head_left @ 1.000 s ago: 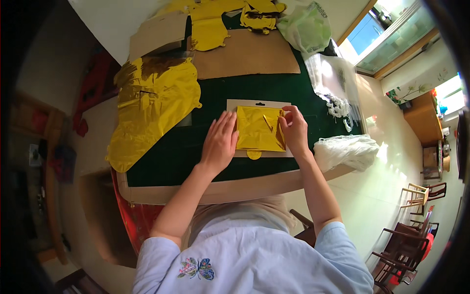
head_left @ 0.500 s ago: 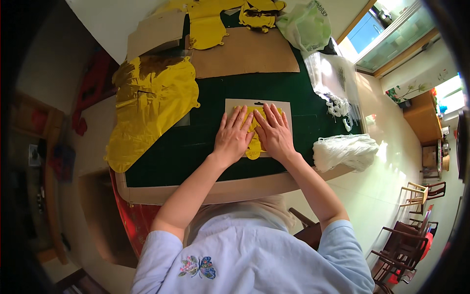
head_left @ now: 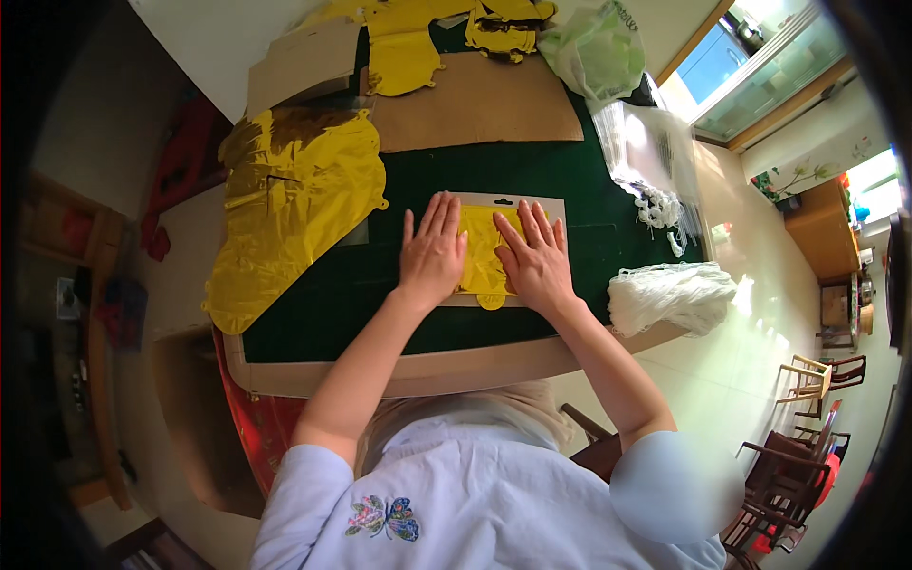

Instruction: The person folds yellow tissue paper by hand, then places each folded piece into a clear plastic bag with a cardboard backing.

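A folded yellow foil balloon (head_left: 482,249) lies flat on a pale card (head_left: 475,199) that has a hang slot at its far edge. A rounded yellow tab sticks out past the card's near edge. My left hand (head_left: 433,249) rests flat across the card's left side, fingers stretched and pointing away from me. On the right part of the foil lies my right hand (head_left: 536,258), palm down with fingers spread. What lies beneath the palms is hidden.
A large unfolded yellow foil balloon (head_left: 304,199) covers the green tabletop's left side. Brown cardboard (head_left: 475,104) and more yellow foil (head_left: 399,57) lie at the back. To the right are a hank of white string (head_left: 670,294), clear plastic bags (head_left: 655,142) and a pale green bag (head_left: 594,57).
My left hand has slid left, away from the middle of the foil, uncovering more of it. The right hand has barely moved.
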The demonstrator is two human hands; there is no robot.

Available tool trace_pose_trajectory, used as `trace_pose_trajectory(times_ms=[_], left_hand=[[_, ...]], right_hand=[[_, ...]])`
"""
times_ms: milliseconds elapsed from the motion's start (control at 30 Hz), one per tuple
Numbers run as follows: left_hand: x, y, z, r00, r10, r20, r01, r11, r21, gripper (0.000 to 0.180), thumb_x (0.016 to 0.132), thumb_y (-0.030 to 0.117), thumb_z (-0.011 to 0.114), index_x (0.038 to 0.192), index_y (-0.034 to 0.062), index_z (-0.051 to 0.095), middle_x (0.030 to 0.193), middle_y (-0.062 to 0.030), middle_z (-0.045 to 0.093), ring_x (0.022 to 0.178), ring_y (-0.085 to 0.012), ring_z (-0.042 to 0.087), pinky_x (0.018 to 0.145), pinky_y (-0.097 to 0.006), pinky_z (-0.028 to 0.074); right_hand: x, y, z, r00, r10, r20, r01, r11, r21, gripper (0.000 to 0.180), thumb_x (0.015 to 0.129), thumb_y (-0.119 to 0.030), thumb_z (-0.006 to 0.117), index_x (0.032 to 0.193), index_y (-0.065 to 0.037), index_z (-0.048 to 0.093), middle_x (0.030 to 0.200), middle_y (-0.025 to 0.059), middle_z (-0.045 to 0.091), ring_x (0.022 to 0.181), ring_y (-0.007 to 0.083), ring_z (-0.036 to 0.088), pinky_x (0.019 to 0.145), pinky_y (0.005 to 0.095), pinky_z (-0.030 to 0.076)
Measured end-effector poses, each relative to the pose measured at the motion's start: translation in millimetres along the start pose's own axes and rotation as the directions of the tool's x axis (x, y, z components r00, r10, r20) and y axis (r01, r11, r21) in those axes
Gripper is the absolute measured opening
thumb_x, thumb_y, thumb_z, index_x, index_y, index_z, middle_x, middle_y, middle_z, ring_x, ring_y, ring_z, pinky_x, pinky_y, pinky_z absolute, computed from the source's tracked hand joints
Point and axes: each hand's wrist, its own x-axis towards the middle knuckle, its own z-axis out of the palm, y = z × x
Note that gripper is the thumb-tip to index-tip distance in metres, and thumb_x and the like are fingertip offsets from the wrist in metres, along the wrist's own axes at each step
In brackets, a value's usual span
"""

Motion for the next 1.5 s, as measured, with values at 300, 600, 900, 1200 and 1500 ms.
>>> trace_pose_trajectory(times_ms=[300,600,900,1200,1500], left_hand=[[-7.0,2.7,-15.1,0.999,0.000,-0.033,0.000,1.000,-0.018,0.052,0.100,0.027,0.039,0.146,0.0059,0.032,0.152,-0.0134,0.033,0.142,-0.0259,0.028,0.117,-0.051,0.013],[-8.5,24.6,18.3,0.991,0.131,0.026,-0.132,0.990,0.043,0.060,0.099,0.041,0.040,0.149,0.0090,0.029,0.157,-0.0127,0.021,0.146,-0.0256,0.015,0.117,-0.051,0.007],[-10.7,21.7,8.7,0.988,0.112,0.108,-0.123,0.987,0.102,0.074,0.094,0.054,0.044,0.151,0.0116,0.024,0.158,-0.0123,0.015,0.147,-0.0255,0.011,0.117,-0.053,0.005],[-9.8,13.1,18.3,0.988,0.146,0.048,-0.151,0.978,0.141,0.075,0.093,0.054,0.047,0.150,0.0120,0.024,0.158,-0.0122,0.016,0.147,-0.0253,0.014,0.117,-0.054,0.005],[-22.4,17.5,-32.3,0.815,0.568,0.113,-0.565,0.823,-0.062,0.064,0.077,0.018,0.068,0.137,0.0089,0.045,0.138,-0.0187,0.044,0.132,-0.0327,0.042,0.113,-0.045,0.031]], right_hand=[[3.1,5.8,1.2,0.999,-0.028,0.023,0.028,1.000,0.003,0.047,0.097,-0.033,0.049,0.143,-0.024,0.043,0.152,0.0151,0.031,0.143,0.0321,0.024,0.116,0.0498,0.016],[1.5,3.6,-0.7,1.000,-0.020,0.024,0.019,0.999,0.032,0.049,0.093,-0.026,0.052,0.142,-0.023,0.046,0.152,0.0158,0.031,0.143,0.0319,0.026,0.115,0.0508,0.017],[-4.2,14.4,0.4,0.993,0.106,0.049,-0.105,0.994,-0.024,0.062,0.098,-0.040,0.043,0.148,-0.006,0.030,0.154,0.0163,0.026,0.145,0.0296,0.020,0.116,0.0506,0.011],[-4.4,13.0,7.5,0.986,0.167,0.016,-0.165,0.984,-0.063,0.064,0.099,-0.045,0.038,0.147,-0.004,0.030,0.155,0.0128,0.025,0.145,0.0254,0.019,0.117,0.0489,0.009],[-4.8,18.6,9.3,0.983,0.181,0.027,-0.178,0.981,-0.075,0.066,0.098,-0.048,0.036,0.149,-0.006,0.028,0.156,0.0118,0.024,0.146,0.0248,0.018,0.117,0.0502,0.007]])
